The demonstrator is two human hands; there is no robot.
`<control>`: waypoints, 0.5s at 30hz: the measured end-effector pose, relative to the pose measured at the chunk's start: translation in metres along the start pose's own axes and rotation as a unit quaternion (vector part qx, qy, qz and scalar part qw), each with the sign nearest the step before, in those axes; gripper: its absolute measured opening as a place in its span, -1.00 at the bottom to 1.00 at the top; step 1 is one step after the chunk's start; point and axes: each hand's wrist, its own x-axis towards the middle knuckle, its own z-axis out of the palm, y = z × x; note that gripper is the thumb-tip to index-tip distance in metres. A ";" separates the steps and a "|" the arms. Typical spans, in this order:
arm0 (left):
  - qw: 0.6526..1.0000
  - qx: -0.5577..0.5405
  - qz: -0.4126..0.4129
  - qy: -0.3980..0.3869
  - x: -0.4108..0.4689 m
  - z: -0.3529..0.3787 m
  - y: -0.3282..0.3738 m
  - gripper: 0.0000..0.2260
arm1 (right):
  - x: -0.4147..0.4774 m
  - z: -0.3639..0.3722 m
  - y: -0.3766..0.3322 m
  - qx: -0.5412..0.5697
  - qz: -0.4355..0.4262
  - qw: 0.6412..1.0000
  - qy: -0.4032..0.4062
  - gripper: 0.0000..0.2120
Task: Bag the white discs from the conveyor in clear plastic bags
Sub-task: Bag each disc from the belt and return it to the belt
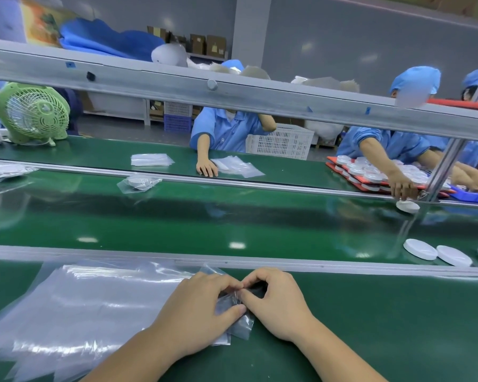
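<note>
– Clear plastic bags (94, 307) lie stacked on the near green surface (370, 326), thin, limp, likely slippery. Where to grip?
– At the mouth edge. Left hand (202, 301) and right hand (276, 301) pinch one bag (240, 326) there, thumbs against fingertips. White discs (420, 249), flat, glossy, probably light and stiff, sit on the conveyor (177, 216) beyond, far right

Bright, even overhead light. Lamp reflections glare on the glossy conveyor belt (232, 216) at centre and on the plastic bags (80, 299) at 8 o'clock. Wide-angle distortion bends the edges, and the background at 12 o'clock is soft.
</note>
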 end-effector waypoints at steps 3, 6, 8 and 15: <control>1.000 -0.002 -0.001 -0.001 0.000 0.000 0.000 -0.51 | 0.001 0.000 0.000 0.001 -0.004 1.000 0.000 -0.92; 1.000 -0.002 -0.001 -0.001 0.001 0.001 -0.001 -0.53 | 0.001 -0.001 0.000 0.005 -0.005 1.000 -0.001 -0.95; 1.000 -0.002 -0.001 0.001 0.001 0.001 -0.001 -0.52 | 0.000 0.000 -0.001 0.005 -0.005 1.000 0.002 -0.94; 1.000 -0.006 -0.001 0.000 0.002 0.001 -0.001 -0.54 | 0.001 0.000 -0.001 0.015 -0.005 1.000 0.000 -0.95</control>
